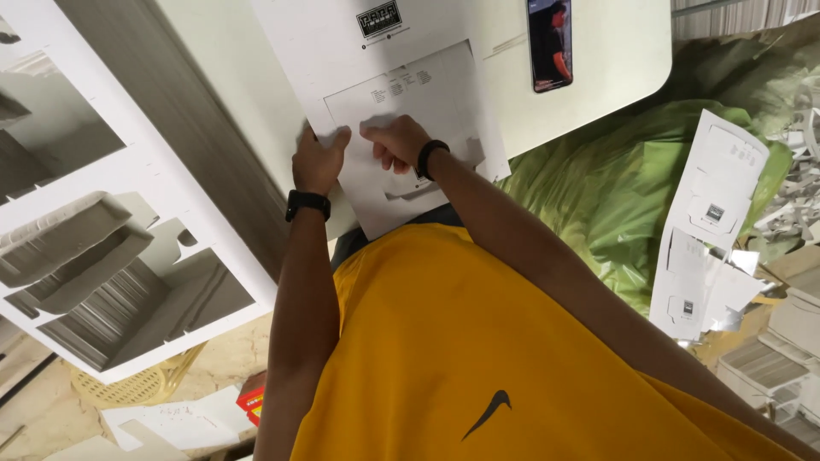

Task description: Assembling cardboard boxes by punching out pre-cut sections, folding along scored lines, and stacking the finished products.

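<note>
A white die-cut cardboard sheet (401, 102) is laid flat on the white bench (615, 51), with its near edge hanging over the bench edge toward the person's yellow shirt (444, 341). The sheet is pressed by both hands near its lower middle. The left hand (319, 160) is set at the sheet's left edge; its thumb is seen lying on top of the card, while the other fingers are curled at the edge, and it cannot be told whether they are tucked beneath. The right hand (395, 141) is closed into a loose fist, knuckles down on the sheet, so the card lies under the fingers rather than between them; nothing is seen gripped inside. A black band is worn on each wrist. A phone (549, 44) with a lit screen is lying on the bench, up and to the right of the sheet, well apart from the hands. Stacked white card trays (77, 248) are seen on the left, a green plastic bag (615, 188) on the right, with further punched card sheets (709, 222) lying across it.
</note>
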